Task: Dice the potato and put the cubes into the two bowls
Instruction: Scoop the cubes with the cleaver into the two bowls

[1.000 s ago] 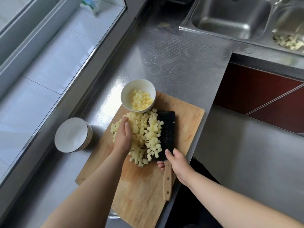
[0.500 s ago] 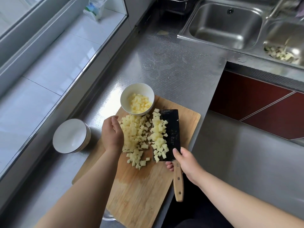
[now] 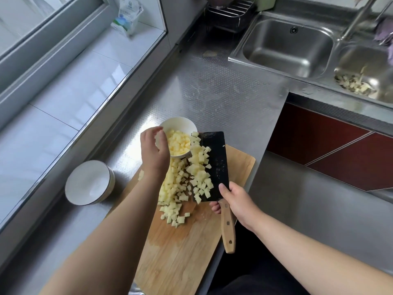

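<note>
Step in hand, by judgement: transfer of diced potato to bowls; dicing looks finished, no whole potato in view.

Cleaver [image 3: 212, 167] lifted flat over cutting board [image 3: 238, 167], blade loaded with potato cubes [image 3: 200, 167], tip at the 3 o'clock rim of the near-filled white bowl [image 3: 180, 124]. Bowl at the 12 o'clock end of the board, partly filled with cubes.

Right hand [image 3: 236, 201]: clenched round the cleaver at the blade–handle junction, thumb on the blade face; wooden handle projecting toward 6 o'clock.

Left hand [image 3: 154, 150]: over the bowl's 9 o'clock rim, fingers loosely curled; whether touching the rim or holding cubes, cannot tell.

Loose pile of cubes [image 3: 174, 188] on the board at 6 o'clock of the bowl, between left forearm and blade. Second white bowl [image 3: 89, 182] off the board at 9 o'clock, on the steel counter [image 3: 212, 92], apparently empty.

Next move calls for: tilting the blade toward the bowl, sweeping the load in with the left hand. Risk: cubes near the blade edge spilling before clearing the rim. Second bowl yet to be filled.
</note>
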Demonstrator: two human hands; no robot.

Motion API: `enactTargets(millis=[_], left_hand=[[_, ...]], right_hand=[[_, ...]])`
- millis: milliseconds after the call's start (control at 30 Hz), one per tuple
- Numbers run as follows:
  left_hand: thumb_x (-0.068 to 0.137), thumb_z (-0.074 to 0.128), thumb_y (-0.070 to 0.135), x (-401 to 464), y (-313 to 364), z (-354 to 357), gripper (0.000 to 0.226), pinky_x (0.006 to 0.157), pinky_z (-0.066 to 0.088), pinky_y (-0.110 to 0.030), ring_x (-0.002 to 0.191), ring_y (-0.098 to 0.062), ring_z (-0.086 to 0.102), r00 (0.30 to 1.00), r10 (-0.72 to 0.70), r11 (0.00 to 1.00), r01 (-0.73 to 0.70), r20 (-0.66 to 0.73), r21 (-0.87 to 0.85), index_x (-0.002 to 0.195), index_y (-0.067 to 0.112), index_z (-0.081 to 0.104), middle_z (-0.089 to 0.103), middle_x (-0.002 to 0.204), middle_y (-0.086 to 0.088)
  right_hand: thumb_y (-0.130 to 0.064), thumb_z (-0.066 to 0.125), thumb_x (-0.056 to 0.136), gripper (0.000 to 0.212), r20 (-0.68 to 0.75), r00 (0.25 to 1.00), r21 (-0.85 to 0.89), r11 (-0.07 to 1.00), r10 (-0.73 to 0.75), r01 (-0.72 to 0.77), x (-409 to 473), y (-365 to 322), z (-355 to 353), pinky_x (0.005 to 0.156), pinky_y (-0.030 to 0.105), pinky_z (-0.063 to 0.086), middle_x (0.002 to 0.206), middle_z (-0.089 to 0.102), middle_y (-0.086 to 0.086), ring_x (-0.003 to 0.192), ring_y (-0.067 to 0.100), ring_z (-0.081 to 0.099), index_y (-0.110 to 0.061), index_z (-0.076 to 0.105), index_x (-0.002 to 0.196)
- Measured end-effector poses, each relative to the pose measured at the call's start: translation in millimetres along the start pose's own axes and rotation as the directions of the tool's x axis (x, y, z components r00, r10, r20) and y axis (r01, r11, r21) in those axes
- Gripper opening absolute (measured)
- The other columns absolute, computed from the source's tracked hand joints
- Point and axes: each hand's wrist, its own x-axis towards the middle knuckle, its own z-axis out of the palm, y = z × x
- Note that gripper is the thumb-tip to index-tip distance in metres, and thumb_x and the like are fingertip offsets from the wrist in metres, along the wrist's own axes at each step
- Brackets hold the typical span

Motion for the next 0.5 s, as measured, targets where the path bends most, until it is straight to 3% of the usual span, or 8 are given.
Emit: enactTargets(millis=[133, 300, 400, 500], left_hand=[[0.099, 0.031, 0.049, 10, 16, 10, 0.050, 0.109, 0.036, -0.040, 0.127, -0.012, 0.040, 0.965, 0.140, 0.986, -0.157, 0.220, 0.059, 0.129, 0.016, 0.053, 0.044, 0.132, 0.001], [0.091, 0.030, 0.068, 28, 22, 19, 0.069, 0.114, 0.019, -0.038, 0.140, -0.017, 0.027, 0.811, 0.251, 0.867, -0.431, 0.528, 0.251, 0.147, 0.030, 0.034, 0.033, 0.152, 0.002], [0.078, 0.034, 0.084, 38, 19, 28, 0.087, 0.116, 0.019, -0.044, 0.143, -0.020, 0.022, 0.738, 0.197, 0.861, -0.445, 0.646, 0.246, 0.148, 0.034, 0.031, 0.032, 0.153, 0.003], [0.073, 0.038, 0.087, 42, 16, 35, 0.089, 0.115, 0.023, -0.047, 0.143, -0.020, 0.023, 0.749, 0.168, 0.868, -0.421, 0.641, 0.265, 0.145, 0.035, 0.036, 0.034, 0.151, 0.003]], right_hand=[[-0.032, 0.046, 0.101, 0.035, 0.042, 0.999, -0.023, 1.000, -0.014, 0.015, 10, -17, 2, 0.060, 0.032, 0.057, 0.081, 0.071, 0.019, 0.067, 0.025, 0.067, 0.001, 0.051, 0.113], [-0.031, 0.045, 0.102, 0.034, 0.063, 0.998, -0.087, 0.996, -0.016, 0.022, 27, -36, 3, 0.057, 0.030, 0.055, 0.076, 0.070, 0.017, 0.064, 0.024, 0.066, 0.001, 0.051, 0.112], [-0.030, 0.045, 0.102, 0.025, 0.091, 0.995, -0.120, 0.992, -0.031, 0.042, 36, -50, 2, 0.057, 0.029, 0.054, 0.076, 0.070, 0.015, 0.065, 0.024, 0.066, -0.007, 0.055, 0.105], [-0.027, 0.044, 0.103, 0.021, 0.099, 0.994, -0.143, 0.988, -0.036, 0.050, 43, -60, 1, 0.054, 0.026, 0.053, 0.073, 0.069, 0.014, 0.061, 0.022, 0.065, -0.009, 0.055, 0.101]])
